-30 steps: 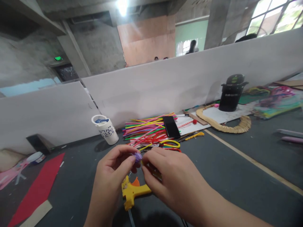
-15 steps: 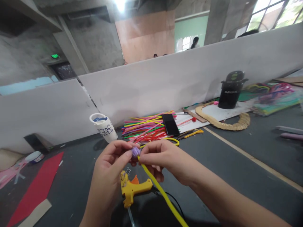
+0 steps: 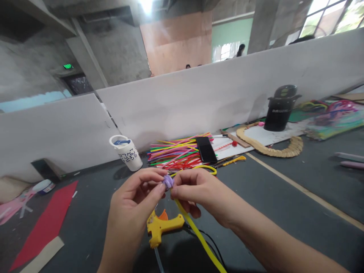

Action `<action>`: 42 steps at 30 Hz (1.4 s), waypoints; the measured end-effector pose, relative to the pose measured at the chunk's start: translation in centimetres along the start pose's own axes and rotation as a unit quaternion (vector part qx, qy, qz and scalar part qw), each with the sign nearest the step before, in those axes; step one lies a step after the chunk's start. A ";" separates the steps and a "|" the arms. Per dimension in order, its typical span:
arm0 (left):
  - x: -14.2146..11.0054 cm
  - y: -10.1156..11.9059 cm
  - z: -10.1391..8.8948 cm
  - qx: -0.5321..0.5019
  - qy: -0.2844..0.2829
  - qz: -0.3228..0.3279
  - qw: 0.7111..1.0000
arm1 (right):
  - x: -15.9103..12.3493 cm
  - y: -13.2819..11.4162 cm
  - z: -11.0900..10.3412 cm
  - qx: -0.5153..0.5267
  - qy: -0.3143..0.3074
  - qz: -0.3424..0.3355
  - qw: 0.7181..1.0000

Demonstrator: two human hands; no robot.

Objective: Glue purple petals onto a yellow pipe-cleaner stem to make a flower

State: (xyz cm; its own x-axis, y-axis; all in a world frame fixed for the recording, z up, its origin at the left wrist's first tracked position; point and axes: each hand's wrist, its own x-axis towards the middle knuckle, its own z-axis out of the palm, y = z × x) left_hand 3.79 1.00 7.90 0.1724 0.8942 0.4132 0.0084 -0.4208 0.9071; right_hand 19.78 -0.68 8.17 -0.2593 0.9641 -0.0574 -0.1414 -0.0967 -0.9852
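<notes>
Between my two hands is a small purple bundle (image 3: 168, 182), perhaps coiled pipe cleaner. The thumb and fingers of my left hand (image 3: 139, 201) pinch it from the left. My right hand (image 3: 196, 189) is closed at its right side, fingertips on a yellow pipe cleaner (image 3: 196, 229) that runs from just under the bundle toward the bottom of the view. Part of the join is hidden by the fingers. Below my hands lies a yellow glue gun (image 3: 163, 227) with an orange trigger, a glue stick in its back end and a black cord.
Behind my hands lie many coloured pipe cleaners (image 3: 173, 153) with a black phone (image 3: 206, 149) on them. A white cup (image 3: 129, 155) stands to their left, a black flask (image 3: 280, 110) to the right near a curved cardboard piece (image 3: 270, 149). Red sheet (image 3: 48, 223) lies at left; a white partition (image 3: 182, 102) runs behind.
The purple bundle has turned a little between my fingers, and both hands have shifted slightly right in the view. The camera has also moved slightly.
</notes>
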 end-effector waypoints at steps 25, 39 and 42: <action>0.2 -0.3 0.1 -0.115 -0.053 -0.181 0.975 | 0.6 0.8 -0.2 0.039 0.022 -0.180 0.983; 0.1 0.0 1.1 -0.159 -0.067 -0.275 0.946 | 0.5 0.5 -0.7 0.029 -0.011 -0.191 0.981; -0.2 0.0 1.4 -0.161 -0.068 -0.269 0.947 | 0.6 0.6 -0.7 0.064 -0.019 -0.196 0.978</action>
State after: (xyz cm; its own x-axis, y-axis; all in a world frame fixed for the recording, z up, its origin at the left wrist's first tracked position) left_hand 5.11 0.66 7.69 0.3534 0.9291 -0.1091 -0.1658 0.1770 0.9701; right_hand 20.22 -0.03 7.42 -0.1968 0.9237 0.3287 -0.3555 0.2452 -0.9019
